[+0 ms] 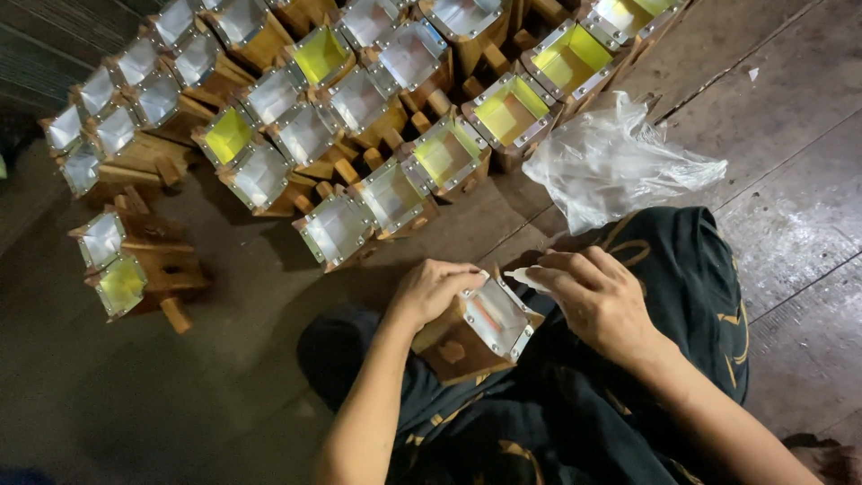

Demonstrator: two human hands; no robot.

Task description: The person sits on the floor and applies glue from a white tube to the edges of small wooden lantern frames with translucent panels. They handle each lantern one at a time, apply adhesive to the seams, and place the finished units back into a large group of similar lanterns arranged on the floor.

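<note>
A small wooden box (476, 337) with a clear pane framed by riveted metal strips rests on my lap, pane facing up. My left hand (431, 289) grips its upper left corner. My right hand (593, 301) sits just to the box's right, fingers pinched on a small whitish piece (523, 277) held at the pane's top edge. What that piece is cannot be told.
Many similar wooden boxes (359, 99) with clear or yellow panes stand in rows across the floor ahead. Two more (117, 265) lie apart at the left. A crumpled clear plastic bag (615, 162) lies by my right knee on wooden floorboards (790, 117).
</note>
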